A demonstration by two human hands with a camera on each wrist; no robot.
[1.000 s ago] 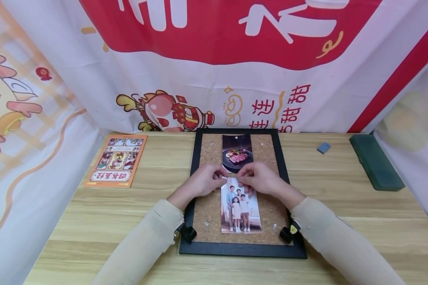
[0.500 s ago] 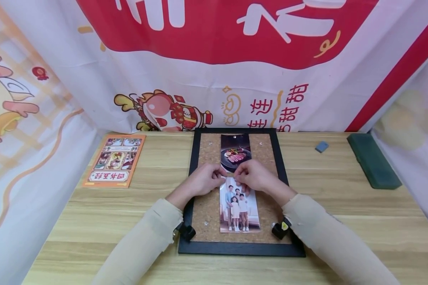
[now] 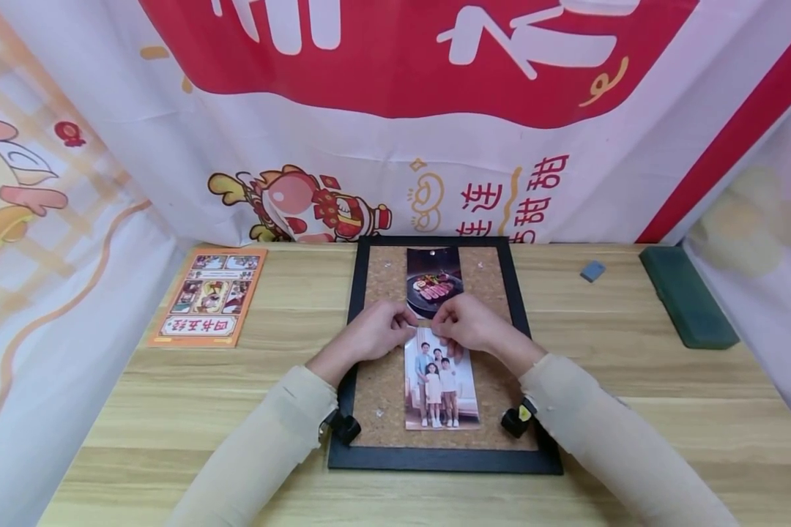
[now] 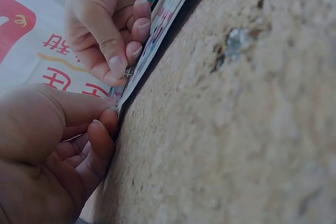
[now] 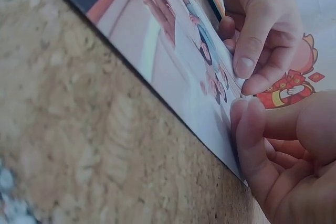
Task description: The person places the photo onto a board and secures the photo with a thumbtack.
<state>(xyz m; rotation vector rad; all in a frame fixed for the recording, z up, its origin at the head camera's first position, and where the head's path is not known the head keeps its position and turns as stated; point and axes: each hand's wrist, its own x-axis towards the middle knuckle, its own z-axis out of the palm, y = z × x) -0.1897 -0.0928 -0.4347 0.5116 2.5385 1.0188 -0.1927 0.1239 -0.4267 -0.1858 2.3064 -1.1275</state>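
A family photo [image 3: 440, 399] lies upright on the cork board [image 3: 507, 432], which has a black frame. At the photo's top left corner, my left hand [image 3: 377, 333] pinches the edge between thumb and forefinger. My right hand [image 3: 471, 324] is just to the right, at the photo's top edge. In the left wrist view, its thumb and forefinger pinch a small clear push pin [image 4: 128, 73] against the photo; how deep the pin sits is hidden. Above, a photo of a plate of sliced meat [image 3: 433, 282] hangs by a pin near its top edge.
Several clear pins, one being a loose-looking pin [image 3: 379, 413], dot the cork. An orange booklet [image 3: 207, 296] lies at the left of the wooden table [image 3: 171, 432]. Back right are a small blue block [image 3: 592, 271] and a dark green case [image 3: 688, 296]. A printed curtain [image 3: 343, 132] hangs behind.
My right hand and wrist have shifted slightly left along the photo's top edge. The left hand keeps its grip at the corner, and the view has drifted a little.
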